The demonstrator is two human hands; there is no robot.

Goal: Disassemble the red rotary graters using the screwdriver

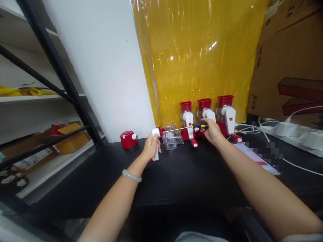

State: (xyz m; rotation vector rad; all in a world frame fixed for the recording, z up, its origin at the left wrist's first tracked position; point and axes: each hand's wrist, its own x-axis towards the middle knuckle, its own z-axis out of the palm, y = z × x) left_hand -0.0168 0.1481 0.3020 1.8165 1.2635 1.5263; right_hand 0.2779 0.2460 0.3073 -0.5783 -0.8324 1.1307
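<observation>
The left hand [150,147] grips a flat white plastic crank-like piece [156,154] over the black tabletop [176,181], toward its back edge; probably light, stiff, best held by its sides. The right hand [211,131] clasps a long black-and-yellow-handled metal screwdriver [198,125].

Has left forearm [114,201] stretched up and rightward from the bottom edge, bare. Holds left wrist [141,160] nearly in line with it. Has left hand [150,145] closed in a grip, with fingertips [159,148] showing on its right side. Has right forearm [254,179] stretched up and leftward from the lower right, also bare, a straight reach. Holds right hand [212,131] pointing left, closed in a grip. Holds hands well apart, right slightly higher than left.
</observation>
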